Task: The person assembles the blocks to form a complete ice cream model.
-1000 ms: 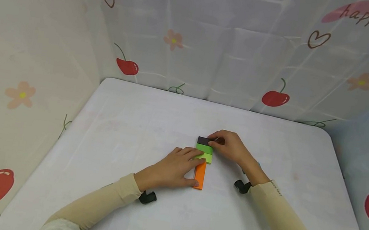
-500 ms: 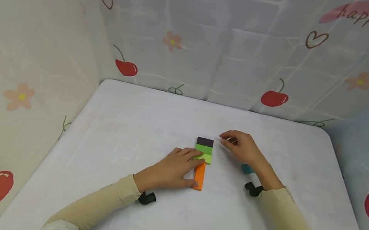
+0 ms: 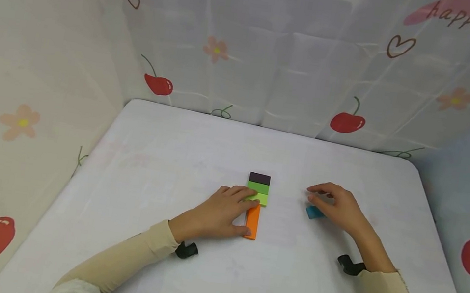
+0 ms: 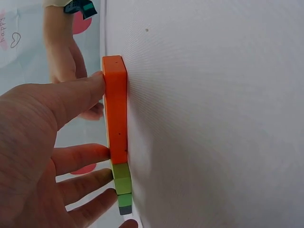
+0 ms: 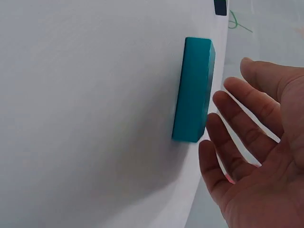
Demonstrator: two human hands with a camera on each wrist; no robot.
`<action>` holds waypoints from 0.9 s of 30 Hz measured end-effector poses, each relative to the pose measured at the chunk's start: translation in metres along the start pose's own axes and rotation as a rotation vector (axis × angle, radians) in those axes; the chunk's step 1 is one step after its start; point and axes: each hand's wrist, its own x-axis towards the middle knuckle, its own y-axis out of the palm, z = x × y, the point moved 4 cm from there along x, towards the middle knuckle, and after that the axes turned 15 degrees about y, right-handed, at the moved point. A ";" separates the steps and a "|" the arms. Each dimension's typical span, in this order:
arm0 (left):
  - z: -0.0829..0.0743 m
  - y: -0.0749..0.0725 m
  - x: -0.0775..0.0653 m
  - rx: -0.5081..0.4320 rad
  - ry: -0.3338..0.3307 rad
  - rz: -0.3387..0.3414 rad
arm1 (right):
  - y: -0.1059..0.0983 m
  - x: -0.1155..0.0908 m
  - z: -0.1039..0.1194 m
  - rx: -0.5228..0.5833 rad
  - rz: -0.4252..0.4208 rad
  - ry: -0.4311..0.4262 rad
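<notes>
An orange block [image 3: 253, 224] lies lengthwise on the white table, in line with a lime block [image 3: 262, 200], a green block [image 3: 258, 187] and a black block [image 3: 259, 178] joined in a row beyond it. My left hand [image 3: 218, 214] rests on this row with fingers spread. In the left wrist view its thumb touches the orange block [image 4: 117, 111], and its fingertips lie along the orange and green pieces. My right hand [image 3: 337, 207] hovers with nothing in it over a teal block [image 3: 313, 213]. In the right wrist view, its loosely bent fingers are beside the teal block [image 5: 194, 90].
The white table [image 3: 191, 141] has a printed curtain [image 3: 245, 68] behind it and more printed sheeting at both sides. A black wrist mount [image 3: 186, 250] sits under the left wrist, and another black mount [image 3: 350, 265] under the right.
My right hand has left the black block and moved right, to the teal block, which has come into view from behind the arm. My left hand stays on the row.
</notes>
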 end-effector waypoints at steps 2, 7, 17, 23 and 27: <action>0.000 0.001 0.000 -0.002 0.001 0.003 | -0.003 -0.007 -0.006 -0.013 0.005 0.003; 0.001 0.001 0.001 0.000 0.000 0.005 | -0.008 -0.020 -0.021 -0.049 0.001 -0.005; 0.001 0.001 0.000 0.008 -0.003 0.009 | -0.013 -0.032 -0.043 -0.044 -0.050 -0.011; 0.001 0.001 0.000 0.009 -0.006 0.011 | -0.012 -0.033 -0.048 -0.040 -0.074 -0.017; 0.002 0.002 0.000 0.006 -0.009 0.010 | -0.012 -0.033 -0.049 -0.043 -0.086 -0.005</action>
